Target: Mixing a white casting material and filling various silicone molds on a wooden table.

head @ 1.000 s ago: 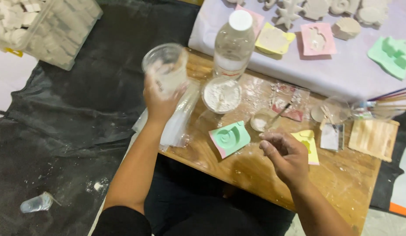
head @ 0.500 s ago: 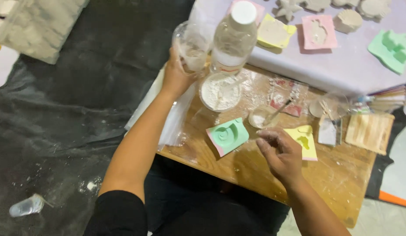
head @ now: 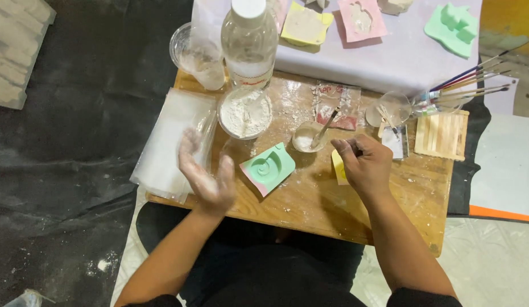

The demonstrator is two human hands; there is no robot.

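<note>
On the wooden tabletop (head: 310, 199) one green spiral mould (head: 268, 167) lies mid-frame between two hands, just right of the spread, empty left hand (head: 205, 173), while the right hand (head: 364, 165) curls over one yellow mould (head: 338, 167).

Bare board (head: 310, 193) between both hands; powder bowl (head: 245, 113) and bottle (head: 248, 40) crowd beyond.
</note>
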